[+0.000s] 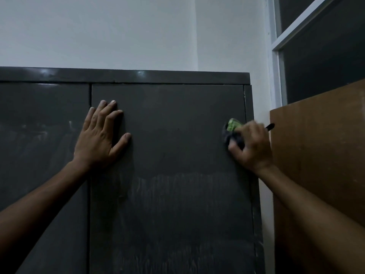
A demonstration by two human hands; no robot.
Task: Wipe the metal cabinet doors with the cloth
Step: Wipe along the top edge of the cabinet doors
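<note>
Your forearms: both reached up from the bottom corners, bare, each cut off by the frame's lower edge.
Your left hand (100, 135): it lay flat with fingers straight and slightly spread, palm pressed on the upper left of the right door (167, 155), fingertips just past the seam between the two doors.
Your right hand (250, 147): its fingers were curled round the cloth (233, 131), holding it against the right door near that door's right edge; the hand was blurred, so you could not tell each finger apart.
Cloth: it was bunched, dark with a bright green patch at the top; most of it was hidden under your fingers, and a thin dark tip stuck out past the hand to the right.
Right door: dark grey metal, with pale streaks across its lower half; its bottom ran out of view.
Left door (39, 145): only its right part showed, with faint smears, and your left forearm covered its lower part.
Cabinet top (126, 76): a dark band above both doors, carrying two dim glints.
Brown board (320, 155): it stood just right of the cabinet, cut off at the right edge.
Wall (118, 32): pale and plain behind the cabinet.
Window frame (276, 56): white, upper right, its panes dark and unreadable.
</note>
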